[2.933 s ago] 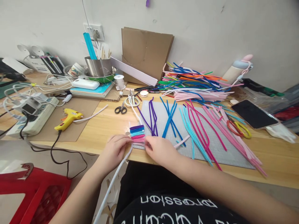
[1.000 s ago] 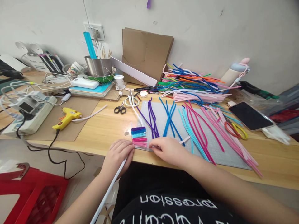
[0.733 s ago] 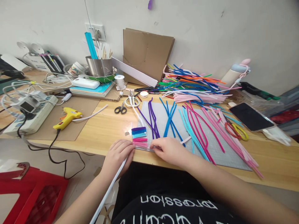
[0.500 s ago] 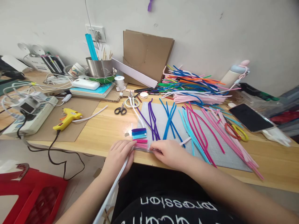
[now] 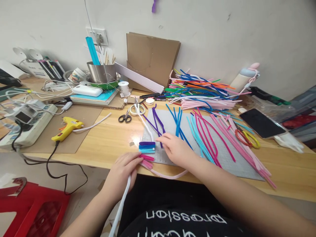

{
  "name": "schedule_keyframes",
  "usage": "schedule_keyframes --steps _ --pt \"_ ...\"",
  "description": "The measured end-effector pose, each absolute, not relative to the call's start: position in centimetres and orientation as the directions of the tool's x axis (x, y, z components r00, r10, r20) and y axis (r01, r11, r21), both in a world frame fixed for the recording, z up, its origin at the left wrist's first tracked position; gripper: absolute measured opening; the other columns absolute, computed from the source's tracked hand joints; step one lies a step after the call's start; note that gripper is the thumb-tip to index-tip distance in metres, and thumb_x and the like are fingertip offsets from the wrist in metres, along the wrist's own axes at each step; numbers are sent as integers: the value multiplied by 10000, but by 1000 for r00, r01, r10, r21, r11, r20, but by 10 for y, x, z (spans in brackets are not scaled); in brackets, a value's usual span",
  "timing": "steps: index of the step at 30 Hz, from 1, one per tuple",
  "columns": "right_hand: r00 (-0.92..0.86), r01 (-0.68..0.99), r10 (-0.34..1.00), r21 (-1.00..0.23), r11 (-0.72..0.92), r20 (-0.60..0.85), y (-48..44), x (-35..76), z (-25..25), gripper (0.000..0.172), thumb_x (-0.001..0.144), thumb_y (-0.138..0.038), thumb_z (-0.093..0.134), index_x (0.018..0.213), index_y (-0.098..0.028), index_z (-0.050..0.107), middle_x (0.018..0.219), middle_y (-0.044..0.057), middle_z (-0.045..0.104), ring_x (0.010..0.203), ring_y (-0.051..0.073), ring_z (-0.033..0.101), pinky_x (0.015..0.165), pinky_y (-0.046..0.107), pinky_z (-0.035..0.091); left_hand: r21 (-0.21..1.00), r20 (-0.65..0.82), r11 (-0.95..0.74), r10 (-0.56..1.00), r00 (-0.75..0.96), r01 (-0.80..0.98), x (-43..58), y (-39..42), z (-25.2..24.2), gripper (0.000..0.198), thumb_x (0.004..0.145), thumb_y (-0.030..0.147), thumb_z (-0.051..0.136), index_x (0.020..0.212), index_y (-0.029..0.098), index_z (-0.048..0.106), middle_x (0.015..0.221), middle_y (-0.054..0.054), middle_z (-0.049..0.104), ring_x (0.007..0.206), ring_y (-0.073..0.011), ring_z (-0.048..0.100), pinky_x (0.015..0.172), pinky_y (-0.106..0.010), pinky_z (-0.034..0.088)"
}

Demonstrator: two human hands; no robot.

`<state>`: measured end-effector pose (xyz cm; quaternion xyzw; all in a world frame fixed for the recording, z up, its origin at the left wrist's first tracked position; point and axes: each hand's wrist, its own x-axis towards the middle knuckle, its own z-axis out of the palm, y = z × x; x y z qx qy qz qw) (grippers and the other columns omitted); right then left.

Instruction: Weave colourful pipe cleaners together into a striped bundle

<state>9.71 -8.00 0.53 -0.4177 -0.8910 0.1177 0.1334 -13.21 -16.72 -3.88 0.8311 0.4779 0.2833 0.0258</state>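
Observation:
A small striped bundle of folded pipe cleaners (image 5: 147,148), purple, blue, light blue and pink, lies at the left edge of the grey mat (image 5: 237,164). My left hand (image 5: 124,168) is closed on its pink end, and a white strand (image 5: 120,207) hangs down from that hand. From the bundle a pale pink pipe cleaner (image 5: 168,177) curves right along the table's front edge, under my right forearm. Beside the bundle's purple end is my right hand (image 5: 176,148), thumb and forefinger close together near a white strand's tip; whether they grip it is unclear.
Purple, blue (image 5: 179,123), cyan and pink pipe cleaners are spread over the mat. Behind them lies a mixed pile (image 5: 204,89). Two scissors (image 5: 125,117) are near the centre, more scissors (image 5: 247,138) and a phone (image 5: 261,123) at right, a yellow glue gun (image 5: 66,127) at left.
My right hand has moved up from the bundle's pink end to beside its purple end. The pale pink pipe cleaner now shows curving below. My left hand stays on the bundle, whose pink end is tilted.

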Motion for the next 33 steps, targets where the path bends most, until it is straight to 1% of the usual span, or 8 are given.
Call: schedule_keyframes --steps 3,5,8,12,15,17,22,33 --pt "-734 607 662 -294 739 149 -72 91 1 504 819 -11 367 1222 -263 534 1263 52 495 1044 184 483 860 328 383 319 433 -544 812 391 776 -132 -172 -33 368 782 43 441 1076 203 594 1152 -92 607 1040 -239 559 886 -476 464" --pt "-771 579 624 -273 769 123 -70 89 -1 488 813 -14 389 1194 -261 567 1258 52 507 1056 198 465 880 361 375 317 422 -552 810 407 771 -133 -176 -29 382 756 25 437 1052 202 601 1127 -87 616 1012 -238 567 872 -474 468" --pt "-794 552 597 -275 787 117 -76 87 -1 365 871 -123 419 1173 -243 584 1207 63 541 1053 207 460 882 382 376 329 385 -552 819 424 766 -136 -183 -19 412 701 4 433 1012 207 609 1090 -74 624 987 -235 572 862 -464 471" --pt "-784 557 605 -271 785 138 -88 85 0 298 903 -262 442 1163 -234 586 1152 72 561 1032 214 471 874 383 372 370 330 -524 846 419 767 -136 -185 -9 446 713 39 435 1103 214 561 1195 -82 570 1078 -243 531 904 -462 454" --pt "-768 579 621 -249 777 153 -96 85 -1 290 900 -252 453 1155 -233 589 1144 78 562 1029 219 471 866 382 362 367 283 -483 872 399 795 -133 -184 -9 524 753 111 464 1271 190 438 1314 -111 482 1178 -260 467 958 -476 425" --pt "-765 585 625 -240 775 155 -100 86 -1 281 899 -236 454 1140 -231 596 1135 78 566 1024 220 471 858 377 357 362 278 -477 875 396 801 -132 -186 -13 563 755 114 460 1310 176 396 1342 -117 456 1202 -260 450 975 -465 419" --pt "-778 568 609 -243 786 151 -109 88 1 257 896 -221 458 1103 -233 611 1092 81 582 1007 214 478 841 371 349 377 365 -503 852 374 778 -131 -198 -24 480 738 76 426 1193 194 516 1270 -104 527 1141 -249 509 929 -424 465" --pt "-770 571 619 -266 777 153 -115 97 -2 277 888 -202 462 1128 -234 596 1167 72 572 1056 218 481 878 386 340 391 365 -504 853 373 770 -123 -203 -29 511 711 60 425 1201 180 507 1273 -115 519 1156 -255 495 952 -440 452"
